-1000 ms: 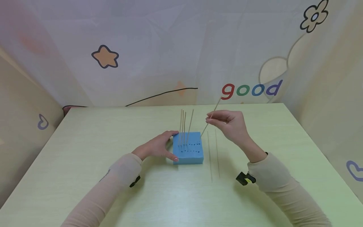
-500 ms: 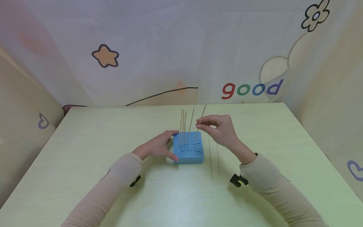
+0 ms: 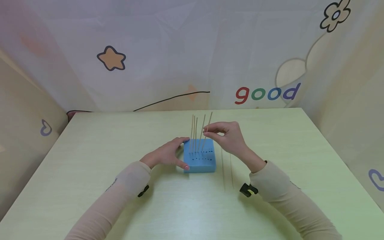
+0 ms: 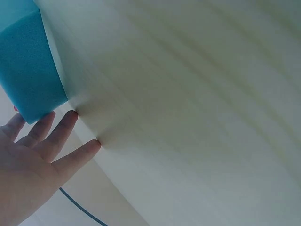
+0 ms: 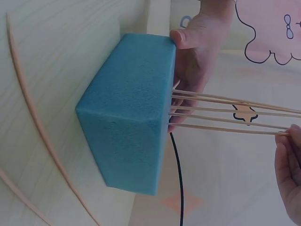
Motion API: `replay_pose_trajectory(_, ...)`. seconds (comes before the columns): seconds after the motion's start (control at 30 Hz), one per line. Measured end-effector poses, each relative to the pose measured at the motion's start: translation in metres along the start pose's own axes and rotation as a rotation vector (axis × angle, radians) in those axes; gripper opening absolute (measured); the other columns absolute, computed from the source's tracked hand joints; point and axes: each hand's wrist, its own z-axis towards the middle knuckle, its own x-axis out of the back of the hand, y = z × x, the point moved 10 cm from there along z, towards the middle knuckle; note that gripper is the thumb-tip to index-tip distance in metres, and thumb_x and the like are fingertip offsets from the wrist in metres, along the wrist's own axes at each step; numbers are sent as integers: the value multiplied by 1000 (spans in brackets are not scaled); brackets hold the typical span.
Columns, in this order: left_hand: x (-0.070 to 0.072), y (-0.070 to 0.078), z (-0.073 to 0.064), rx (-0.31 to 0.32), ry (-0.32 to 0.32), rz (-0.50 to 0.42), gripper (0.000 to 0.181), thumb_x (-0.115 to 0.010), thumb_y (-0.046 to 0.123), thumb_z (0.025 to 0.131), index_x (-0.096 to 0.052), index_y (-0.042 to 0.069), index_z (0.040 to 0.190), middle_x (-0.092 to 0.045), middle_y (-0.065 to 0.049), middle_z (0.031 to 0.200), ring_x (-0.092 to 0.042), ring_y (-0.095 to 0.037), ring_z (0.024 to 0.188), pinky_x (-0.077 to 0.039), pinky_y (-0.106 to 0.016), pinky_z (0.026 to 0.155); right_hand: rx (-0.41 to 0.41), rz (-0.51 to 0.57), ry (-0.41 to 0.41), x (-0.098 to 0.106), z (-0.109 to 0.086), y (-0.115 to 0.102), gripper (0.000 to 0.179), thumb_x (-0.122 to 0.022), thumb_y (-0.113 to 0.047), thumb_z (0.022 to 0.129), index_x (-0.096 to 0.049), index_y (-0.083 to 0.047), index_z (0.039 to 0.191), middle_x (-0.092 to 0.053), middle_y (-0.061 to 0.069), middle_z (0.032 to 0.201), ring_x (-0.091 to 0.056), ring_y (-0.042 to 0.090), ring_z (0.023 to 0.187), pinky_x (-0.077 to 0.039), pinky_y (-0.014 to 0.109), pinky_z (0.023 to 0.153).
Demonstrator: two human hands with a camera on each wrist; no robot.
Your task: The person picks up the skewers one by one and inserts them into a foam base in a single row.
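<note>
Foam block (image 3: 199, 169) holds four sticks (image 5: 207, 109); right grip (image 3: 228, 135) pinches fifth (image 5: 225, 129)

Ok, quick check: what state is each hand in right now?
Left hand: open, spread against the blue block.
Right hand: closed, pinching a thin stick.

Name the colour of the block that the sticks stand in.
Blue. The block shows best in the right wrist view.
</note>
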Motion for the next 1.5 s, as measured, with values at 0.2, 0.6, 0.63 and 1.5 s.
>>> replay_pose_trajectory(0.2,0,3,-1,0,-1,-6,107,-82,43,61,-23,9,143,-32,-10,142,-33,-27,128,-28,-40,104,-27,-5,-27,-6,-2,6,12,-70,2,77,-70,4,88,-69,12,84,-66,19,72,-53,28,66)
replay_pose_trajectory(0.6,0,4,0,-13,-1,4,106,-82,41,62,-23,8,143,-32,-11,142,-34,-26,127,-29,-39,104,-71,-25,-40,-11,-4,17,13,-69,1,78,-70,4,90,-69,11,85,-66,19,75,-54,34,67)
replay_pose_trajectory(0.63,0,4,0,-10,-3,4,106,-82,41,62,-23,8,143,-31,-10,142,-34,-26,128,-29,-39,104,-71,-28,-43,-11,-4,17,13,-69,0,78,-70,4,90,-69,11,86,-66,19,75,-54,32,68)
replay_pose_trajectory(1.5,-2,1,1,19,-11,-20,108,-83,41,60,-22,10,144,-28,-8,145,-29,-25,130,-26,-38,106,-326,-186,-223,32,-38,86,32,-69,-8,80,-63,1,110,-66,11,92,-60,21,82,-51,32,74)
